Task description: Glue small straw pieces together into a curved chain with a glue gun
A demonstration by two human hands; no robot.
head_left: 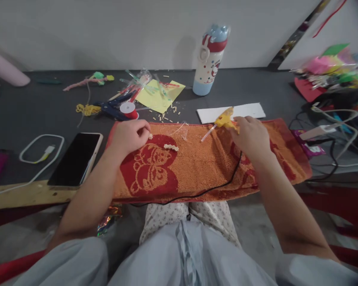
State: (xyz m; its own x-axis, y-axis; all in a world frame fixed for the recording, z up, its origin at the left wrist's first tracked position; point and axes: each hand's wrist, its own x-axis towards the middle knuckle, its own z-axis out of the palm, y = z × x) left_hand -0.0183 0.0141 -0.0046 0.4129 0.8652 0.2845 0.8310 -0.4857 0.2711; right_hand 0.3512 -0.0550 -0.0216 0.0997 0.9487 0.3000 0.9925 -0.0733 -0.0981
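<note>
A yellow hot glue gun (225, 119) is in my right hand (252, 137), whose fingers are closed on its right end. From the gun's left side a clear glue stick (208, 133) pokes out, and a black cord (214, 186) runs below it over the towel. My left hand (131, 136) rests at the towel's upper left with curled fingers. At its fingertips shows a small cream-coloured piece (150, 136), too small to name. Just right of that, a short bumpy cream strip (171, 147) lies on the orange and red towel (197, 159).
Behind the towel stand a red thread spool (129, 111), a yellow paper (155, 95) with scattered bits, a white board (247, 110) and a tall water bottle (210, 63). A phone (76, 159) lies left; cables (343, 127) and colourful craft materials (337, 71) crowd the right.
</note>
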